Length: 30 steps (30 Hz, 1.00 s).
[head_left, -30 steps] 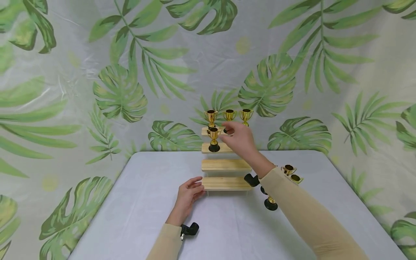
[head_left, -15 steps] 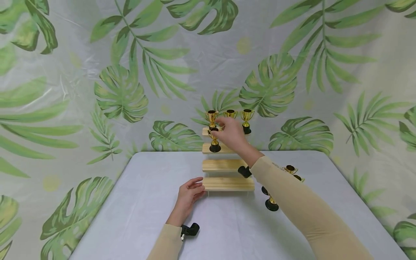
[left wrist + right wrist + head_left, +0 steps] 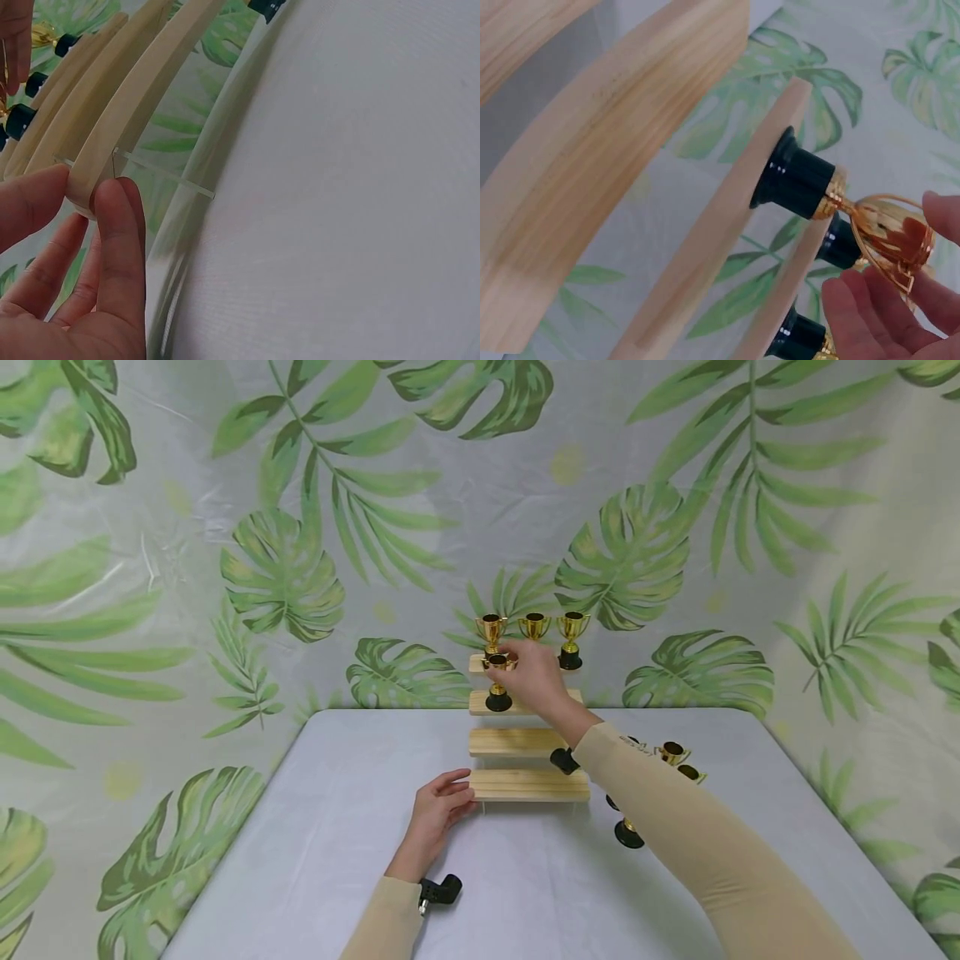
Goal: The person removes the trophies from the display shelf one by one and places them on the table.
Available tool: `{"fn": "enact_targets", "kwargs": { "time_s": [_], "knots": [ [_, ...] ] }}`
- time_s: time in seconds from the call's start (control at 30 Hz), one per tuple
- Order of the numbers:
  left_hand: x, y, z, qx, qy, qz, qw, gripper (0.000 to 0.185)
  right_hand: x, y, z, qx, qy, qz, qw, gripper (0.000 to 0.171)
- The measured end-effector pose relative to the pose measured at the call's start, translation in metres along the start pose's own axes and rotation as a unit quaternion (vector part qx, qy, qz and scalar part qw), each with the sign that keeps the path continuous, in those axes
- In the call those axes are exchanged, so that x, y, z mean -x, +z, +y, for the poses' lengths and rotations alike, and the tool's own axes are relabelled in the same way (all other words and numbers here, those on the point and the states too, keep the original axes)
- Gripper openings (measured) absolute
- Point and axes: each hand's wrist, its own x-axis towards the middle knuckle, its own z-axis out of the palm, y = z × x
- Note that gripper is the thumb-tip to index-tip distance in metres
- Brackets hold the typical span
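On the second step from the top of the wooden tiered stand [image 3: 525, 739], at its left end, a small gold trophy cup [image 3: 498, 681] stands upright on its black base, with the right hand [image 3: 534, 679] at its 3 o'clock, fingers curled round the bowl. Three more trophy cups [image 3: 534, 627] line the top step at 12 o'clock. At 7 o'clock from the stand, the left hand [image 3: 435, 814] pinches the bottom step's left end between thumb and fingers.
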Motion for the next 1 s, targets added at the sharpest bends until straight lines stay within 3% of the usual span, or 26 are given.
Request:
{"fn": "enact_targets", "kwargs": {
  "time_s": [0.5,1.0],
  "knots": [
    [0.002,0.000,0.002,0.000,0.001,-0.001,1.0000,0.046,0.000,0.006,-0.004,0.002,-0.012,0.015,1.000,0.037],
    [0.002,0.001,0.001,0.008,0.009,-0.005,0.9999,0.046,0.005,-0.007,-0.016,-0.011,-0.019,0.006,1.000,0.040]
  ]
}}
